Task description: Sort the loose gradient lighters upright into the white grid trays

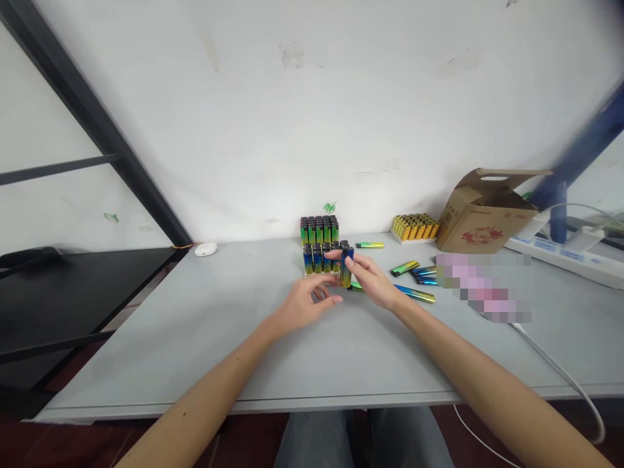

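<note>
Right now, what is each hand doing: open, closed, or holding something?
Left hand: partly open, holding nothing.
Right hand: closed, pinching an upright blue-and-yellow lighter.

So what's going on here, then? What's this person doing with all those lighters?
A person sits at a grey table. Their right hand holds a blue-and-gold lighter upright beside a block of standing lighters, and their left hand is open just in front of it. More loose lighters lie flat nearby, and yellow lighters stand packed beside a cardboard box.
</note>
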Demonstrator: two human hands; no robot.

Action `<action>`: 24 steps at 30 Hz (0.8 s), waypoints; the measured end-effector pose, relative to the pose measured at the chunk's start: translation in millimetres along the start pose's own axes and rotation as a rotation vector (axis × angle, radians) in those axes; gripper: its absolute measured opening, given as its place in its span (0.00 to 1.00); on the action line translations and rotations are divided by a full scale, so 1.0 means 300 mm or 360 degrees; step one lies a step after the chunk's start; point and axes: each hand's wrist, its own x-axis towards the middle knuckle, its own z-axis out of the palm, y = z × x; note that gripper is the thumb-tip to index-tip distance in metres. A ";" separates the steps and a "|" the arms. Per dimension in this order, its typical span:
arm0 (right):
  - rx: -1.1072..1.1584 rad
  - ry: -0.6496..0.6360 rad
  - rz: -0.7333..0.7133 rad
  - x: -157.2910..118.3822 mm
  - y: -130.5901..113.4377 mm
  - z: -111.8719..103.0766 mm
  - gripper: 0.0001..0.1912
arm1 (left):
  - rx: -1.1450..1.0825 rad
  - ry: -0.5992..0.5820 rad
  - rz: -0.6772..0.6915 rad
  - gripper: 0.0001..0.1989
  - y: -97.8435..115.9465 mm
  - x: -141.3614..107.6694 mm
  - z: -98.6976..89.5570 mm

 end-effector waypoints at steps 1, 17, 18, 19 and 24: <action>-0.0055 -0.0037 0.0002 -0.002 -0.001 0.002 0.20 | -0.0049 -0.0019 -0.0019 0.15 0.002 0.001 0.000; 0.0187 0.0127 -0.0013 0.014 -0.017 -0.046 0.17 | -0.0634 0.0161 -0.0323 0.14 -0.039 0.022 -0.009; 0.0237 0.0230 -0.0021 0.018 -0.019 -0.063 0.17 | -0.0690 0.0169 -0.0330 0.16 -0.037 0.025 -0.015; 0.0267 0.0335 -0.0009 0.022 -0.021 -0.080 0.17 | -0.0738 0.0175 -0.0335 0.17 -0.033 0.027 -0.021; 0.0352 0.0709 0.0119 0.040 0.002 -0.162 0.17 | -0.0959 0.0080 -0.0352 0.20 -0.002 0.027 -0.040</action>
